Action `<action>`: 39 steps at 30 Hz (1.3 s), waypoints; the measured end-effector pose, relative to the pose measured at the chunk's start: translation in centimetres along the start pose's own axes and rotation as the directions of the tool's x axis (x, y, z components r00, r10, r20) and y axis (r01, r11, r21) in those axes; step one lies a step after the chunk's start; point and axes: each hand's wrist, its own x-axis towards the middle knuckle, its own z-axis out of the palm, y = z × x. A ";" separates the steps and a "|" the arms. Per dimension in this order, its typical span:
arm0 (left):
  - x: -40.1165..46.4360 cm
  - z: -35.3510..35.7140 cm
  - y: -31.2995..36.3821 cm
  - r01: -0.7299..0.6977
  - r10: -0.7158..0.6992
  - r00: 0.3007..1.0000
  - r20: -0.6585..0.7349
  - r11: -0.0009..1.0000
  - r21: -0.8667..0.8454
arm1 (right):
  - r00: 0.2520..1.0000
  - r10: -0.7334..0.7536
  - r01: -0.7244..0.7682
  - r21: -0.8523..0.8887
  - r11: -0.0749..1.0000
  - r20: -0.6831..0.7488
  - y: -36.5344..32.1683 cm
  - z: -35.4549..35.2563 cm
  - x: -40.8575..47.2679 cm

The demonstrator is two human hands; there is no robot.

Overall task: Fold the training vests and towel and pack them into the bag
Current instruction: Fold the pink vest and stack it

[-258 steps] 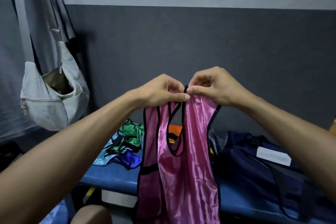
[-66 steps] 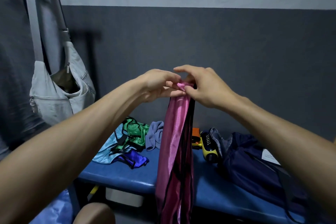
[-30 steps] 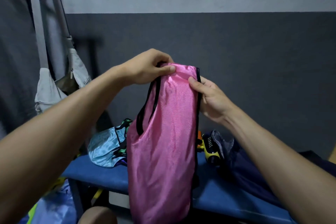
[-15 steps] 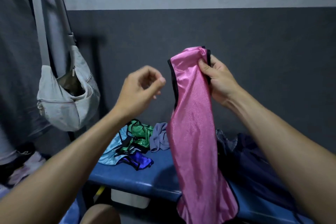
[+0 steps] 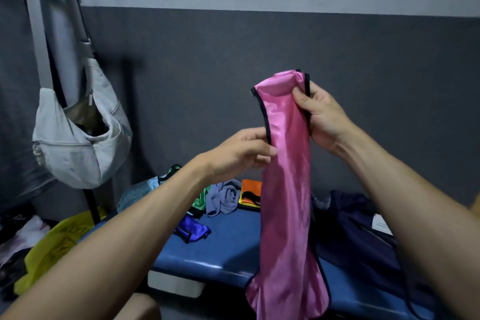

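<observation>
A pink vest with black trim (image 5: 288, 189) hangs in the air, folded into a long narrow strip. My right hand (image 5: 320, 115) grips its top end, thumb across the front. My left hand (image 5: 241, 152) pinches the strip's left edge a little lower down. On the blue bench (image 5: 228, 249) behind lie a green vest (image 5: 198, 199), a light blue vest (image 5: 135, 192), a purple vest (image 5: 191, 228), an orange vest (image 5: 250, 193) and a crumpled grey-blue towel (image 5: 224, 197). A dark navy bag (image 5: 361, 236) lies on the bench at the right.
A pale grey sling bag (image 5: 75, 138) hangs from straps on the left wall. A yellow cloth (image 5: 52, 247) lies low at the left beside other clutter. A dark grey wall closes the back of the bench.
My left hand, free and away from the vest half a second ago, has moved right and now pinches the strip's left edge. My right hand keeps its grip at the top.
</observation>
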 end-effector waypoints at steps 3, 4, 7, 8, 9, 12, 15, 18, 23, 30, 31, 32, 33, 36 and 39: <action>-0.4 -0.8 -0.3 0.080 -0.090 0.994 0.067 0.988 0.135 | 1.000 -0.003 0.003 -0.009 1.000 -0.031 0.2 -1.0 -0.1; -0.8 -1.0 -0.1 0.101 -0.122 0.989 0.080 0.970 0.222 | 0.999 -0.003 0.003 -0.014 1.000 -0.044 0.2 -1.2 -0.1; -1.9 -1.6 1.3 0.088 -0.145 0.988 0.052 0.811 0.579 | 0.998 -0.005 0.002 -0.035 0.999 -0.060 0.4 -1.5 -0.2; -2.2 -1.7 1.9 0.053 -0.113 0.993 0.044 0.729 0.682 | 0.998 -0.004 0.001 -0.035 0.999 -0.063 0.5 -1.5 -0.3; -2.3 -1.8 2.4 0.017 -0.081 0.995 0.052 0.679 0.734 | 0.998 -0.002 0.000 -0.034 0.999 -0.069 0.7 -1.6 -0.3; -3.2 -2.0 3.6 -0.011 -0.080 0.993 0.090 0.688 0.726 | 0.995 0.005 -0.009 -0.045 0.999 -0.100 1.2 -1.8 -0.4; -3.6 -2.7 4.0 -0.096 -0.029 0.990 0.140 0.589 0.802 | 0.990 0.014 -0.021 -0.054 0.998 -0.138 1.7 -1.9 -0.4; -4.0 -3.1 3.5 -0.040 -0.097 0.982 0.162 0.733 0.679 | 0.985 0.011 -0.020 -0.051 0.999 -0.171 1.9 -1.6 -0.6; -4.1 -3.8 2.6 -0.126 0.008 0.989 0.147 0.554 0.823 | 0.972 0.004 -0.010 -0.026 1.000 -0.235 1.9 -1.5 -0.7; -4.5 -4.9 2.2 -0.170 0.186 0.970 0.159 0.047 0.984 | 0.963 0.040 -0.033 0.029 0.999 -0.266 1.7 -1.7 -1.1; -4.5 -5.0 2.2 -0.172 0.211 0.963 0.166 0.007 0.985 | 0.962 0.039 -0.031 0.034 0.999 -0.269 1.6 -1.5 -1.1; -4.6 -5.1 2.2 -0.174 0.238 0.955 0.178 -0.038 0.984 | 0.961 0.038 -0.029 0.036 0.999 -0.272 1.6 -1.4 -1.2; -4.7 -5.2 2.1 -0.179 0.267 0.943 0.197 -0.092 0.980 | 0.960 0.036 -0.028 0.034 0.999 -0.277 1.6 -1.3 -1.2; -4.8 -5.4 1.9 -0.150 0.343 0.909 0.236 -0.260 0.954 | 0.958 0.030 -0.024 0.024 0.999 -0.286 1.7 -1.1 -1.3; -5.1 -5.8 1.9 -0.119 0.399 0.886 0.236 -0.296 0.948 | 0.958 0.032 -0.025 0.027 0.999 -0.285 1.5 -1.1 -1.4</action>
